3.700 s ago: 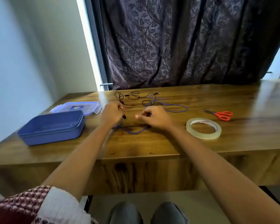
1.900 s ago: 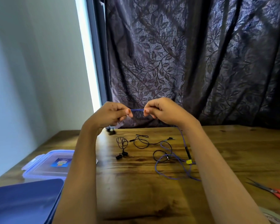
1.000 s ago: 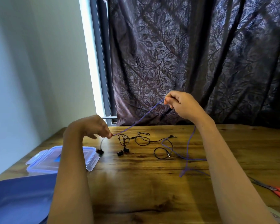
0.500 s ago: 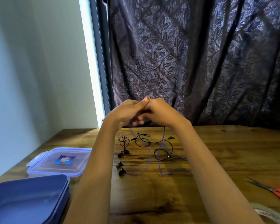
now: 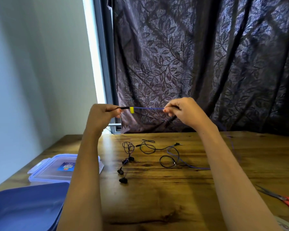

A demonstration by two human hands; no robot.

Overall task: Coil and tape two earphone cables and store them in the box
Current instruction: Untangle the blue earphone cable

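Left grip [image 5: 103, 114] & right grip [image 5: 185, 112] pinch purple cable [image 5: 148, 108] taut above desk [image 5: 157, 197]; black cable [image 5: 147, 147] lies loose on desk. I judge nothing coiled/taped yet; box [image 5: 23, 205] shows no cables.

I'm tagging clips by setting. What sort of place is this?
Probably a room at home: a wooden table stands by a window hung with a leaf-patterned curtain, beside a plain wall.

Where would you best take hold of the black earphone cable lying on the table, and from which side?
Probably pinch the black cable by its jack plug, from above on the right: that rigid end pokes clear of the tangled loops.
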